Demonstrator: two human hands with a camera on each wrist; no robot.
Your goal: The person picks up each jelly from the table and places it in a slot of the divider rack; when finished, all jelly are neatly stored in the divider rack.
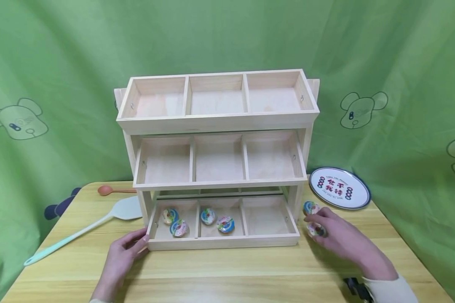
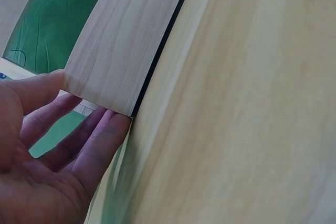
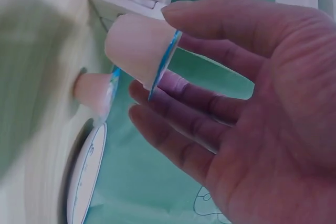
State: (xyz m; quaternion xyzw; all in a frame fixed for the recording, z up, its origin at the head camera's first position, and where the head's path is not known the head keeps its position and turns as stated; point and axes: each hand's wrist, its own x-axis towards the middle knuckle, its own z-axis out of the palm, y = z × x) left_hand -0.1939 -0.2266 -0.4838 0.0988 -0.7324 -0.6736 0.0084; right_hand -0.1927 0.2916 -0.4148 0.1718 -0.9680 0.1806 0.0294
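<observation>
A three-tier wooden rack (image 1: 218, 121) stands on the table, each tier a tray with three compartments. My left hand (image 1: 123, 256) grips the front left corner of the bottom tray (image 1: 227, 243); in the left wrist view its thumb lies at the upper edge and its fingers at the lower. To the right of the rack, my right hand (image 1: 341, 235) pinches a small jelly cup (image 3: 137, 48) with a blue-rimmed lid, lifted off the table. Another jelly cup (image 3: 93, 92) stands just behind it on the table. In the bottom tray, the left and middle compartments hold two jelly cups each.
A white oval plate (image 1: 339, 188) with a dark rim and red writing lies at the right back. At the left lie a pale turner (image 1: 127, 208) with a mint handle and an orange-red spoon (image 1: 105, 190). A green curtain (image 1: 220, 33) hangs behind the table.
</observation>
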